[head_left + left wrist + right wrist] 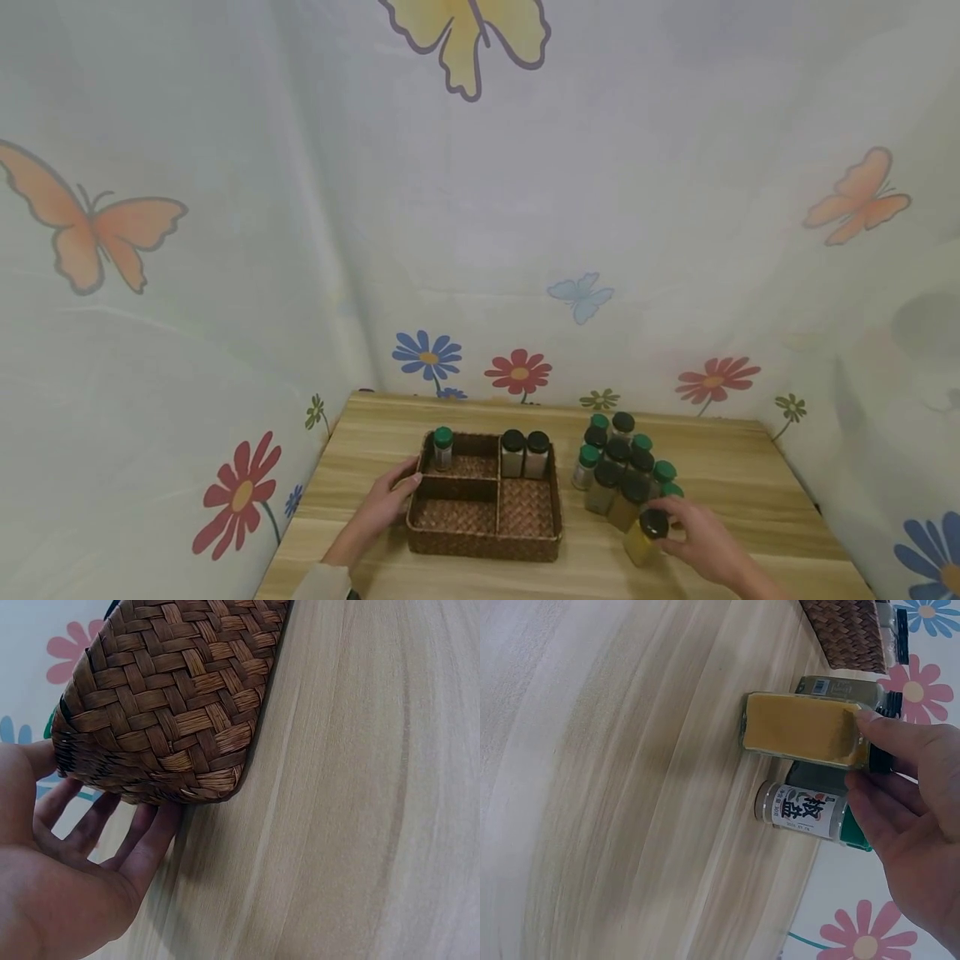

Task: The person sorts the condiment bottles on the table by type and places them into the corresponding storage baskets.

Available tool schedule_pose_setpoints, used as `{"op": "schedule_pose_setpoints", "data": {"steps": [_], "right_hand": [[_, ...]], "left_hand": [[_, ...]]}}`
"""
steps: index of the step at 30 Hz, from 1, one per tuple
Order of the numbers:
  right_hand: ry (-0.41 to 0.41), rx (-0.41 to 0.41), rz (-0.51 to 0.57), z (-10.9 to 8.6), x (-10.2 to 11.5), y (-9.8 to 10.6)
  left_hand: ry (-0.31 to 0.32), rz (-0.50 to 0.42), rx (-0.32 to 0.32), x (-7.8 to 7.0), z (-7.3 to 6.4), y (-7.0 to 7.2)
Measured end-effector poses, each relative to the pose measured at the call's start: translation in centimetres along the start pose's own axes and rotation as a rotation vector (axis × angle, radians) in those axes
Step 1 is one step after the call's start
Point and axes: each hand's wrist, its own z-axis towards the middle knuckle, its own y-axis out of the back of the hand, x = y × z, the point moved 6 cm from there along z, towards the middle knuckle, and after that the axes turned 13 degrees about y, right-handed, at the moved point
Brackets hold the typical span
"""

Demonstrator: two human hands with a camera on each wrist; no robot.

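At the left wall of a brown woven basket (483, 547) with three compartments, my left hand (384, 502) holds the edge, its thumb at the rim and fingers against the outside. My right hand (703, 536) pinches a square glass spice jar (802, 729) of yellow powder near its black lid. That jar is upright at the near side of a cluster of jars. A green-lidded jar (443, 450) stands in the basket's back left compartment. Two black-lidded jars (513, 454) stand side by side at the back of the right compartment.
Several black-lidded and green-lidded jars (617, 454) crowd together right of the basket. A green-lidded jar with a white label (802, 810) stands beside the held one. The wooden table (738, 475) backs onto a cloth printed with flowers and butterflies.
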Motion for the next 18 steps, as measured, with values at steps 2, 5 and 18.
{"op": "schedule_pose_setpoints", "data": {"steps": [2,5,18], "right_hand": [[0.003,0.004,0.008,0.01,-0.16,0.08],[0.014,0.014,0.047,-0.04,-0.34,0.03],[0.029,0.035,0.097,0.15,-0.49,-0.06]], "left_hand": [[0.004,-0.015,0.001,-0.06,0.07,-0.06],[0.011,-0.028,0.005,-0.03,0.03,-0.12],[0.008,-0.013,0.001,0.26,0.29,-0.11]]}}
